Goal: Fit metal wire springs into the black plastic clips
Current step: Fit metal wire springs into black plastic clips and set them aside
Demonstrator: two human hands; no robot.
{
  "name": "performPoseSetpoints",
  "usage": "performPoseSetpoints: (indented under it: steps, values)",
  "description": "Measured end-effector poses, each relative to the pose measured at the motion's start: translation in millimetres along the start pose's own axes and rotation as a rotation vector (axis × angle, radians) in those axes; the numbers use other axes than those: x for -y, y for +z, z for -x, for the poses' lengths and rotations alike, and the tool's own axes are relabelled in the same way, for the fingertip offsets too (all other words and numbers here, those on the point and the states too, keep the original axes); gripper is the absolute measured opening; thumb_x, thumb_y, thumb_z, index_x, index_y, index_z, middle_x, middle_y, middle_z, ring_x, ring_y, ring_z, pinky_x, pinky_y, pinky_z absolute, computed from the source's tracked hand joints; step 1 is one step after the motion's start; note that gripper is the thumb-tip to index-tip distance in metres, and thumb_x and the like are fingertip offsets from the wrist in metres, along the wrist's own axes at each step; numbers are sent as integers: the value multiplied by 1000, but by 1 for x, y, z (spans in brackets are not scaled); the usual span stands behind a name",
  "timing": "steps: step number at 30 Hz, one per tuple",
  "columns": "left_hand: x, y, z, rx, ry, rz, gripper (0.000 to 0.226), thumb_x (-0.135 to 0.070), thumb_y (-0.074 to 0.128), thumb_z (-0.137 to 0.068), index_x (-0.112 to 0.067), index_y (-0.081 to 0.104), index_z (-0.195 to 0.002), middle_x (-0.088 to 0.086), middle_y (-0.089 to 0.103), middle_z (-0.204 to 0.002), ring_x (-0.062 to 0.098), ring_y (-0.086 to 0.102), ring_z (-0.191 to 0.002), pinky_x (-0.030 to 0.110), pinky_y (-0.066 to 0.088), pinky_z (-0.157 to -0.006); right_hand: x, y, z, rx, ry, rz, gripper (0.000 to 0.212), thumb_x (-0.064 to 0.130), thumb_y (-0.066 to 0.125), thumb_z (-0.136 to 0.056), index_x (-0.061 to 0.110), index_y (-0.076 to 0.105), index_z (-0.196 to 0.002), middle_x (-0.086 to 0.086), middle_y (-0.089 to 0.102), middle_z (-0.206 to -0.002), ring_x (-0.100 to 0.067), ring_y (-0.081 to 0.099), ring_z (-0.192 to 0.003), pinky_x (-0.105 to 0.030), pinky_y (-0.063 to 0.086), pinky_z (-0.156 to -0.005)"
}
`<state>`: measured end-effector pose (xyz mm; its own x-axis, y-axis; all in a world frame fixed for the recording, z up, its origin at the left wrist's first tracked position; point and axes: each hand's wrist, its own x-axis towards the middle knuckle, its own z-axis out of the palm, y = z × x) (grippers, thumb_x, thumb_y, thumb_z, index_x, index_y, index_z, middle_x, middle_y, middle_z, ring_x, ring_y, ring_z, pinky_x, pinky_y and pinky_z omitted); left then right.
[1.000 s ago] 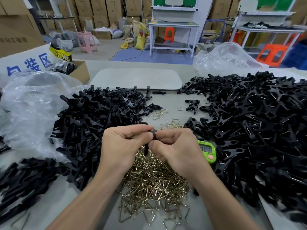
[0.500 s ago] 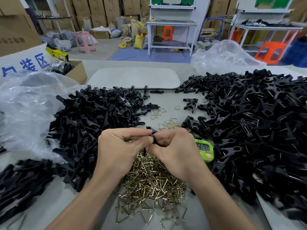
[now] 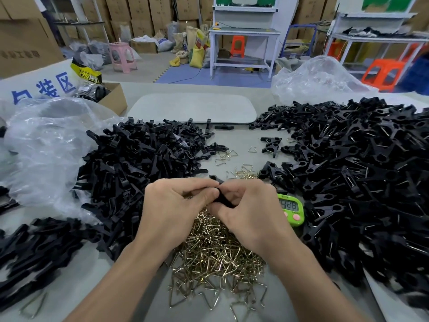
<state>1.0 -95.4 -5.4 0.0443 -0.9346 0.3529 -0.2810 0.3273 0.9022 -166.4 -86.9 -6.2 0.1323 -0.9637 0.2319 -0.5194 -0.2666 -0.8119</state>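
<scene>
Two hands are working as one here: my left hand [image 3: 176, 205] and my right hand [image 3: 251, 213] are meeting at the fingertips, and thumbs and forefingers on both sides are pinching one small black plastic clip [image 3: 224, 198] between them. I am holding it just above the heap of brass-coloured triangular wire springs [image 3: 216, 254] lying on the grey table [image 3: 239, 145].

I am judging the clip to be light and stiff, with smooth moulded faces that could slip, so I am gripping it by its flat sides close to the pivot, where squeezing will not flex it. A spring should be springy and thin, apt to flick away if an end slips off, so I am thinking the bent corners are the place to take one. My fingers are hiding whether a spring is already in the clip; I cannot tell.

The clip's long axis is running away from me, leaning slightly left, and its far tip is poking out above my fingers.
</scene>
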Motion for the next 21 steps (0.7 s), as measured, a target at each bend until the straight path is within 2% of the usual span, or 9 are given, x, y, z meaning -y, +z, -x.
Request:
performPoseSetpoints:
  steps: [3, 6, 10, 12, 14, 15, 18, 21]
  values:
    - [0, 4, 0, -54, -54, 55, 29, -14, 89, -76, -41, 82, -86, -13, 79, -76, 4, 75, -72, 14, 57, -66, 1, 1, 0, -41, 12, -47, 5, 35, 81, -85, 32, 77, -84, 8, 73, -68, -17, 68, -61, -42, 54, -58]
    - [2, 4, -2, -30, -78, 63, 27, -17, 91, -74, -40, 83, -84, -12, 79, -76, 6, 76, -73, 15, 57, -67, 1, 0, -2, -23, 80, -90, 3, 36, 82, -83, 36, 79, -84, 6, 74, -69, -20, 70, -67, -43, 55, -65]
    - [4, 0, -5, 68, -84, 51, 22, -27, 91, -69, -39, 83, -85, -10, 79, -76, 9, 77, -73, 19, 59, -68, 0, -4, -2, 20, 106, -55, 4, 33, 82, -84, 37, 80, -85, 0, 73, -68, -30, 66, -66, -48, 53, -58]
    - [4, -2, -4, 72, -84, 66, 22, -30, 90, -66, -38, 84, -85, -9, 79, -76, 9, 77, -74, 19, 58, -67, 0, -7, -2, 19, 106, -61, 11, 33, 85, -82, 42, 80, -84, 8, 74, -68, -23, 69, -65, -43, 56, -57]
    - [3, -3, -4, 59, -78, 87, 22, -28, 91, -66, -37, 84, -85, -8, 79, -75, 8, 77, -73, 16, 57, -67, -1, -11, -4, -1, 130, -128, 14, 31, 89, -78, 41, 80, -82, 13, 75, -70, -11, 70, -62, -28, 54, -53]
    - [3, -3, -4, 54, -77, 98, 23, -28, 91, -66, -37, 84, -86, -8, 79, -75, 8, 77, -72, 16, 57, -66, -1, -12, -5, -1, 149, -170, 14, 30, 89, -78, 40, 80, -83, 14, 76, -71, -7, 71, -64, -27, 56, -56]
    - [2, -3, -4, 31, -83, 120, 24, -33, 90, -64, -38, 84, -86, -7, 79, -74, 10, 77, -70, 16, 58, -66, -1, -14, -7, 36, 155, -213, 23, 32, 88, -80, 53, 78, -81, 15, 78, -77, -8, 75, -76, -40, 64, -79]
    - [4, -3, -5, 39, -110, 130, 25, -39, 89, -63, -39, 84, -88, -7, 80, -76, 10, 77, -72, 19, 60, -68, 0, -13, -6, 54, 131, -160, 19, 41, 85, -82, 58, 76, -83, 18, 77, -77, -10, 75, -79, -46, 63, -82]
